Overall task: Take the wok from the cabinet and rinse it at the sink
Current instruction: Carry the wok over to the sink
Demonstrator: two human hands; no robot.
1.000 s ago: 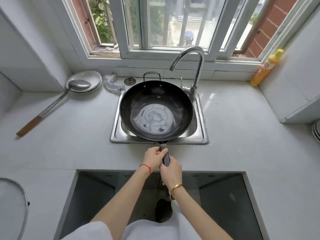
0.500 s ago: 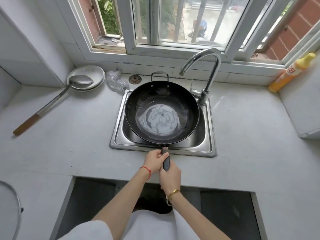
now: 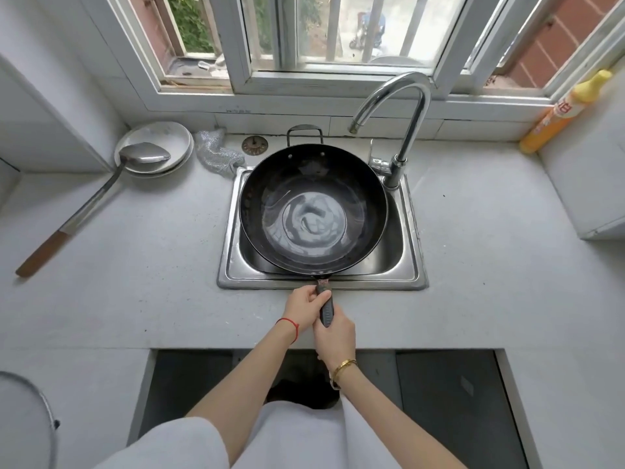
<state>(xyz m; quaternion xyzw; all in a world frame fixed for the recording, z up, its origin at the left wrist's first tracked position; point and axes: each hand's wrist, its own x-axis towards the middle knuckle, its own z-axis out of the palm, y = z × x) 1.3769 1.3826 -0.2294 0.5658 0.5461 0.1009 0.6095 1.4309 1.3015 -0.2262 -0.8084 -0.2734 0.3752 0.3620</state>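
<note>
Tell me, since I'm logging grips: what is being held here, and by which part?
The wok, by its long dark handle: the left hand grips it nearer the pan, the right hand behind it.

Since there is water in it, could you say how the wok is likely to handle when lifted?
The wok probably feels front-heavy: both hands, left and right, grip its one long handle. Pooled water would likely slosh if tilted. It looks like rigid metal.

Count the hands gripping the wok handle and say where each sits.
2. Left hand nearer the wok; right hand behind it, at the handle's end.
</note>
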